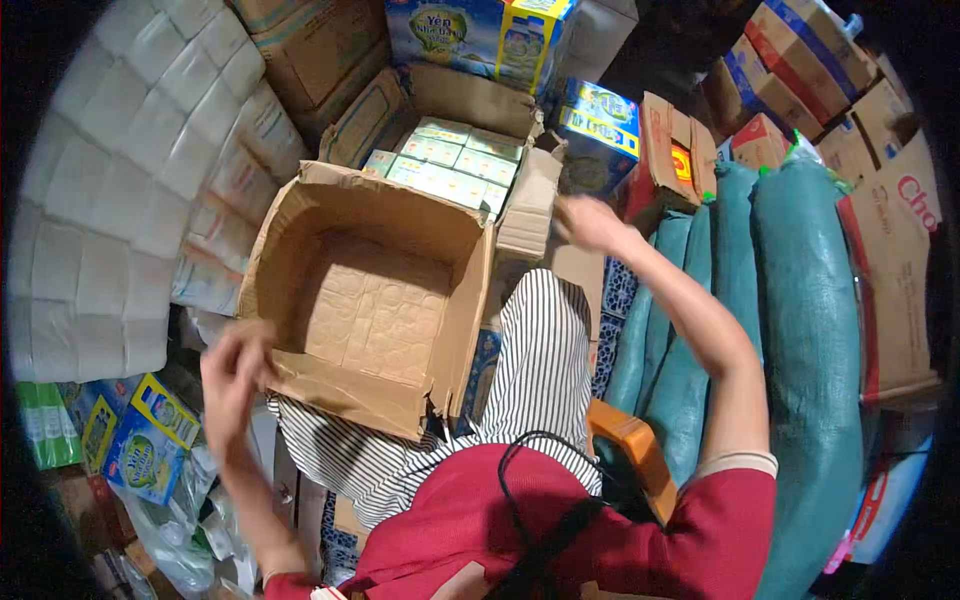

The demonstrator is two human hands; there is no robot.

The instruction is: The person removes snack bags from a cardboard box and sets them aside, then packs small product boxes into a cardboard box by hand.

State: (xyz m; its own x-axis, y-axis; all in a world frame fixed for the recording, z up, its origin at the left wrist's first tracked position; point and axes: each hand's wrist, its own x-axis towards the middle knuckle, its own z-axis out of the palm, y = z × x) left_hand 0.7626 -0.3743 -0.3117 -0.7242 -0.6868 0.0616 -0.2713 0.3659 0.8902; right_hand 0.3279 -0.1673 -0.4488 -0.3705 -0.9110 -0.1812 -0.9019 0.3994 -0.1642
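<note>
An open cardboard box [375, 310] tilts on my lap toward me, its bare inside showing. My left hand [237, 362], slightly blurred, is at the box's near left corner with fingers bent and apart; nothing shows in it. Beyond stands a second open carton [470, 95], holding several rows of small pale green boxes [455, 165]. My right hand [592, 224] is just right of that carton's raised side flap [530, 205]. Its fingers are curled and blurred, and I cannot tell whether they touch the flap.
Wrapped white packs [130, 180] are stacked at left. Blue printed cartons [470, 40] stand at the back. Long green sacks [805, 270] lie at right, beside an orange plastic armrest [635, 455]. More cardboard cartons [890, 260] line the far right. Plastic bags [170, 530] lie lower left.
</note>
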